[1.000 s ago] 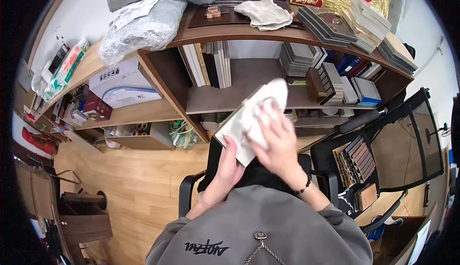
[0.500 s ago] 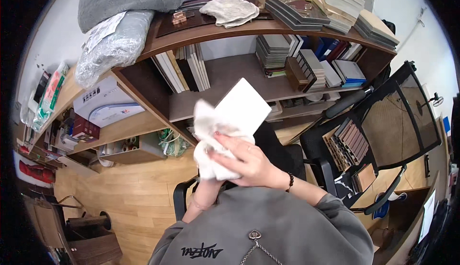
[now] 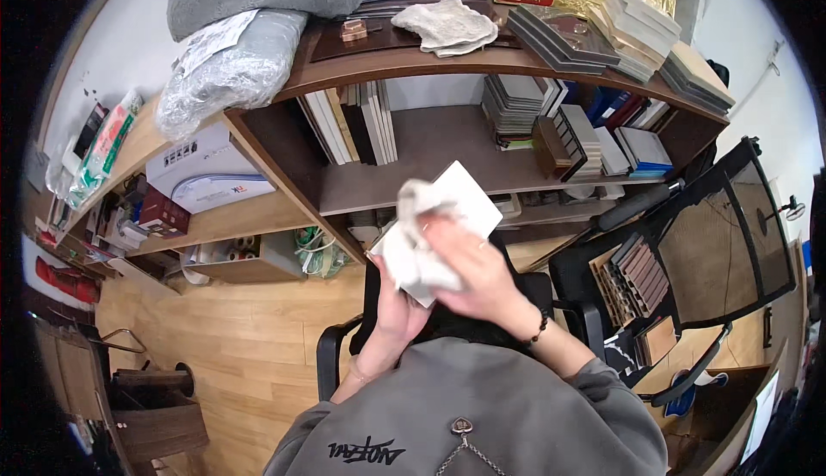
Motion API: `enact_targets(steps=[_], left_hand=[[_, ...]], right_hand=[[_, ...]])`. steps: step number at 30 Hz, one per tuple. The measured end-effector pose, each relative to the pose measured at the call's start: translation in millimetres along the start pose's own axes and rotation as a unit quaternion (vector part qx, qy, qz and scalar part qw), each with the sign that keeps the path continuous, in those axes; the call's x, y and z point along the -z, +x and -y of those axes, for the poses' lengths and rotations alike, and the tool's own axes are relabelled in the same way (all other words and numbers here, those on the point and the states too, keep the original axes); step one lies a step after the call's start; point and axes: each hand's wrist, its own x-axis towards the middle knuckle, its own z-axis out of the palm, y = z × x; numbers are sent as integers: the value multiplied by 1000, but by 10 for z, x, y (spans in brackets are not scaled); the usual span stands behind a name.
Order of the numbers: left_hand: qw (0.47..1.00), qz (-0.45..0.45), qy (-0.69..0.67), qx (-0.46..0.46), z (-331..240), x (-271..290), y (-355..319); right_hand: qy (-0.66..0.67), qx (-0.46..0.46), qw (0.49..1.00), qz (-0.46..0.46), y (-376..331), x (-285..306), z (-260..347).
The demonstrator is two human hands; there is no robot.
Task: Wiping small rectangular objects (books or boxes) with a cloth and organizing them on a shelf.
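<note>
In front of my chest my left hand (image 3: 396, 306) grips a flat white rectangular panel (image 3: 473, 200) by its lower left edge, tilted with one corner pointing away. My right hand (image 3: 483, 276) is closed over a crumpled white cloth (image 3: 411, 250) and presses it against the panel's face. Motion smears the right fingers and part of the cloth. The cloth and the hand hide much of the panel's near half. What the panel is made of cannot be told.
Ahead stands a brown shelf unit (image 3: 413, 140) with stacked sample boards. A second greyish cloth (image 3: 447, 25) and plastic-wrapped grey bundle (image 3: 237, 63) lie on top. At the right, a black mesh chair (image 3: 723, 218) carries sample pieces (image 3: 632, 278). Wooden floor (image 3: 249, 338) shows at left.
My right hand has slid the cloth across the panel, and my left hand at the panel's edge shows more. The whole view has shifted a little, with the shelf now lower and further right.
</note>
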Motion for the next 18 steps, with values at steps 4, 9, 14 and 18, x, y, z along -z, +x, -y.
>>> enact_targets(steps=[4,9,14,18], left_hand=[[1000,8,8,-27,19,-84,2],[987,141,47,-65,-24,120,-31],[998,41,-23,-46,-7,-46,38],[996,41,12,-72,-5,16,26]], right_hand=[[4,-123,984,-125,129,44,-251],[21,15,1000,11,-44,-88,43],[-19,-82,990,-112,179,91,-280],[28,-9,999,-31,49,-67,18]])
